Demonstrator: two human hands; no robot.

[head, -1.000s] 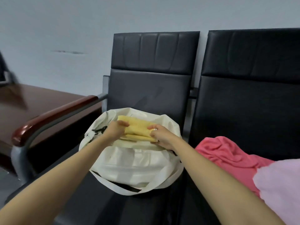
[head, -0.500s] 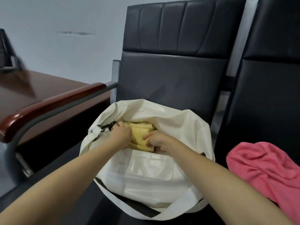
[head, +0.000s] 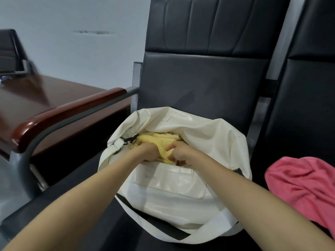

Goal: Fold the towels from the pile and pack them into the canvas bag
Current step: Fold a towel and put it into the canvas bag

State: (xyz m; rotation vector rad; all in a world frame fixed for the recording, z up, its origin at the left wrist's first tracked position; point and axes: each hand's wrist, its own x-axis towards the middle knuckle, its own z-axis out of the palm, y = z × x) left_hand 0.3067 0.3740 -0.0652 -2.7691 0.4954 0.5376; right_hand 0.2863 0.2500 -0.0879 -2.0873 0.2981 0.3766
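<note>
On the seat [head: 141, 236], left hand [head: 150, 153] and right hand [head: 183, 155] clutch the towel [head: 159, 142], crosswise in the canvas bag [head: 172, 189].

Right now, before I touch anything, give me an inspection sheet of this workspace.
Surface: black chair seat; the bag sits on it against the backrest.
Job's things: canvas bag, mouth open; folded yellow towel partly inside it; pink towel lying crumpled and unfolded on the neighbouring seat.
Clutter: small item at the far left of the wooden table, too blurred to name.
Grippers: left hand and right hand both grip the yellow towel in the bag's mouth.
Cables: nothing seen; only the bag's strap and black clip.
Surroundings: red-brown armrest, pale wall.
</note>
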